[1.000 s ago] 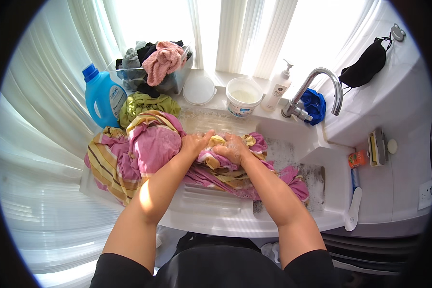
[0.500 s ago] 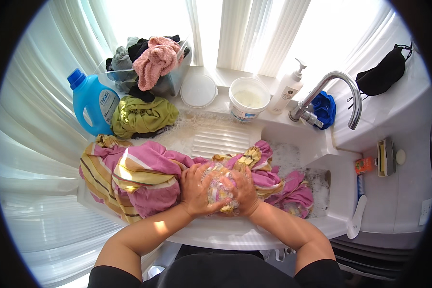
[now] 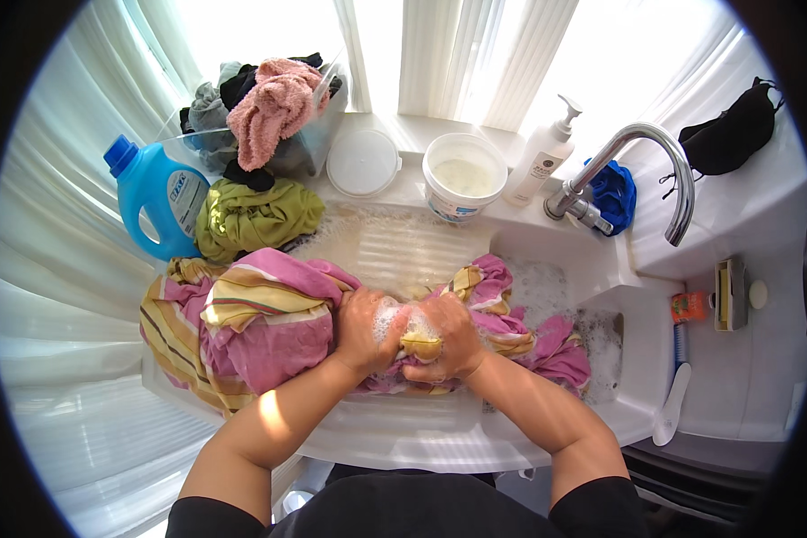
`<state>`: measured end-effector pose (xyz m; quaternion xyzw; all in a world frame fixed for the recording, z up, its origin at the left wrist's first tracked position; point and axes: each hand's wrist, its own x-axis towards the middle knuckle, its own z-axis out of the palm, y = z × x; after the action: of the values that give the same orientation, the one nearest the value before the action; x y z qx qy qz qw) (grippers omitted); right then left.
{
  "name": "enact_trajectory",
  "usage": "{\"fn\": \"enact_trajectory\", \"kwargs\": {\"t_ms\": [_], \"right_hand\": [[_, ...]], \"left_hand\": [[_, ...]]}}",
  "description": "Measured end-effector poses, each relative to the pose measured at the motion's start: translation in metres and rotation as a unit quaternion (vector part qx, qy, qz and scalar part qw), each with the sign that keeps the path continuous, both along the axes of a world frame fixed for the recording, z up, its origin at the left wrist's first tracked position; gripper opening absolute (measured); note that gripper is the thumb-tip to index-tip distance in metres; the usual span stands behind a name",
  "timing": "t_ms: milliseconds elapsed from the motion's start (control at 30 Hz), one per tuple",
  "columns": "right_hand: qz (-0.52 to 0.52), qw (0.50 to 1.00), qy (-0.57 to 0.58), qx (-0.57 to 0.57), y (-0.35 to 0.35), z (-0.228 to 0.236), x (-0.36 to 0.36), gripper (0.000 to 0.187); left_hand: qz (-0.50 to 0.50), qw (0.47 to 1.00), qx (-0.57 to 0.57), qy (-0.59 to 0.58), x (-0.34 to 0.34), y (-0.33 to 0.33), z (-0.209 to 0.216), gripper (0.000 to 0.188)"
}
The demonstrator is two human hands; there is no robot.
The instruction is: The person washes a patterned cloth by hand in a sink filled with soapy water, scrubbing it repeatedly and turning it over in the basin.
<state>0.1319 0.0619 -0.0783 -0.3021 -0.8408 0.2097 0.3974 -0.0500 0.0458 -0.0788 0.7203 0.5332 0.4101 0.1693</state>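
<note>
A large pink and yellow striped cloth (image 3: 273, 332) lies bunched over the left of the white laundry sink (image 3: 403, 439) and trails to the right into sudsy water. My left hand (image 3: 363, 332) is closed around its middle, foam showing between thumb and fingers. Close beside it, my right hand (image 3: 448, 332) grips the same stretch of wet cloth, with a yellow fold poking out between the two hands. Behind them the ribbed washboard (image 3: 412, 242) of the sink is wet with suds. What lies under my hands is hidden.
Along the back stand a blue detergent bottle (image 3: 161, 202), a green cloth (image 3: 260, 215), a clear bin (image 3: 309, 148) of clothes, a round lid (image 3: 364, 163), a white tub (image 3: 464, 179), a pump bottle (image 3: 542, 157) and a chrome faucet (image 3: 677, 170). A brush (image 3: 672, 403) lies on the right ledge.
My hands have gone from pressing foamy cloth between open palms to squeezing it in closed fingers. The view has shifted slightly.
</note>
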Motion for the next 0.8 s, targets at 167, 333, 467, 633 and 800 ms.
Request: {"fn": "enact_trajectory", "kwargs": {"t_ms": [167, 333, 467, 633, 800], "right_hand": [[0.013, 0.973, -0.087, -0.214, 0.025, 0.017, -0.001, 0.072], [0.018, 0.912, -0.050, -0.408, 0.060, 0.013, 0.040, 0.096], [-0.040, 0.936, -0.226, -0.266, 0.022, 0.041, 0.056, 0.102], [-0.156, 0.929, -0.227, -0.248, -0.020, 0.021, 0.064, 0.067], [-0.137, 0.892, -0.172, -0.394, -0.068, 0.054, 0.147, 0.040]], "left_hand": [[0.069, 0.988, -0.138, -0.027, -0.001, 0.028, -0.011, 0.039], [0.066, 0.988, -0.140, 0.009, -0.025, 0.059, -0.041, 0.033], [-0.031, 0.747, -0.227, -0.624, -0.008, 0.045, 0.046, 0.028], [-0.105, 0.826, -0.206, -0.513, 0.014, 0.047, 0.072, 0.033], [-0.155, 0.917, -0.214, -0.298, 0.070, 0.048, 0.055, 0.036]]}}
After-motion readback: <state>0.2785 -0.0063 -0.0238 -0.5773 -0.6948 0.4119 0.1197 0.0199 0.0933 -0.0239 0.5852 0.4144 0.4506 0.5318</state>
